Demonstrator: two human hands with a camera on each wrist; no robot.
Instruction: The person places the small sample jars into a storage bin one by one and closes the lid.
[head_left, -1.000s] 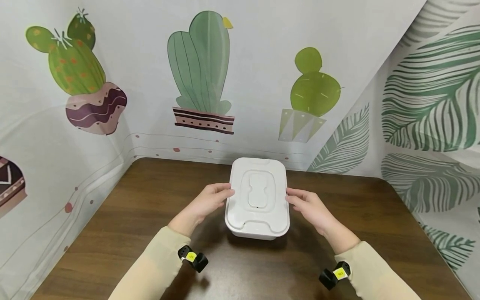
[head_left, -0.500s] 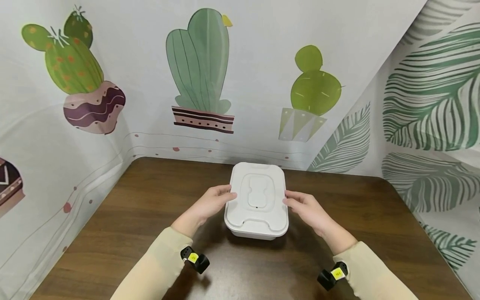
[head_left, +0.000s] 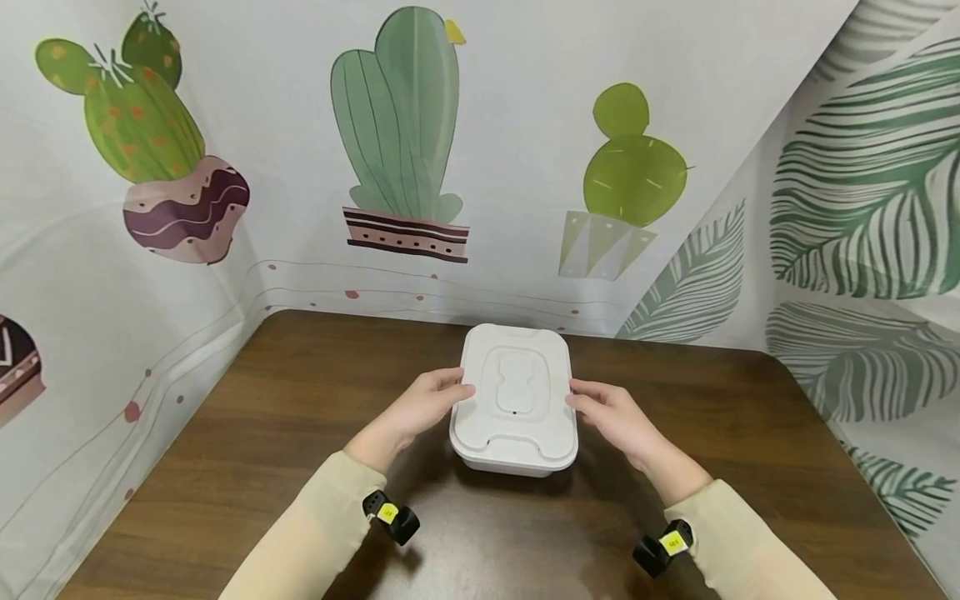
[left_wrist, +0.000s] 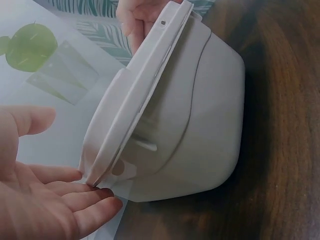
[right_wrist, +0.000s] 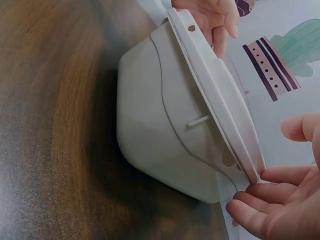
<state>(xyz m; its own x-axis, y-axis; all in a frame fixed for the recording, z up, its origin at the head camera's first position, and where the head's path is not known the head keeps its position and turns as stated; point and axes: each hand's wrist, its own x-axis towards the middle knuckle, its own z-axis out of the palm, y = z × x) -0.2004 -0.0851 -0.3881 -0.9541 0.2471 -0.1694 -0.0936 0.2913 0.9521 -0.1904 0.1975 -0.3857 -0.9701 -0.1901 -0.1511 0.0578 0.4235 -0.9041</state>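
Note:
A white plastic box (left_wrist: 210, 125) with a white lid (head_left: 517, 392) stands on the table, its top marked by a raised oval panel. My left hand (head_left: 423, 408) is at the lid's left edge; in the left wrist view its fairly straight fingers (left_wrist: 82, 202) touch the rim, while the thumb stands apart from it. On the opposite side, my right hand (head_left: 615, 421) mirrors this: the right wrist view has fingertips (right_wrist: 250, 205) at the lid's rim and a raised thumb. A thin grey line curves around the box's wall below the lid.
The brown wooden table (head_left: 337, 350) carries the box near its far edge. Behind hangs a white cloth (head_left: 525, 150) printed with cacti and leaves. Each forearm has a black wrist camera (head_left: 390, 517) strapped over its beige sleeve.
The lid's far edge has dropped slightly, mostly between the first two frames. Both hands keep their places at the lid's sides, and the head view has tilted down a little.

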